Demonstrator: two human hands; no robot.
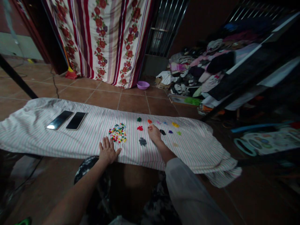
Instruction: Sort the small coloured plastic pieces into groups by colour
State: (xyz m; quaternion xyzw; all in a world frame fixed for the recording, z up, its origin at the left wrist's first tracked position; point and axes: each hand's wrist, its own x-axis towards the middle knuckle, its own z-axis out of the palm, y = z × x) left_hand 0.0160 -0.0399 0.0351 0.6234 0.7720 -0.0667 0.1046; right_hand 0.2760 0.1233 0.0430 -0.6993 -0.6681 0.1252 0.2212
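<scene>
My left hand [107, 151] lies flat with spread fingers on the striped cloth, just below a mixed pile of small coloured pieces [118, 133]. Just below a little orange pile [149, 121], my right hand [154, 133] has its fingertips pinched together; whatever they hold is too small to make out. Around it lie piles sorted by colour: red [140, 128], dark green [139, 119], grey [142, 141], black [162, 132], purple [170, 132], yellow [175, 124], lime green [179, 133], pink [158, 122], blue [165, 123] and beige [175, 144].
Two phones [59, 120] [76, 121] lie at the left of the striped cloth [93, 143]. Beyond it are a tiled floor [105, 97], a purple basin [142, 85], a flowered curtain [112, 40] and a heap of clothes [194, 67]. Dark bars rise at both ends.
</scene>
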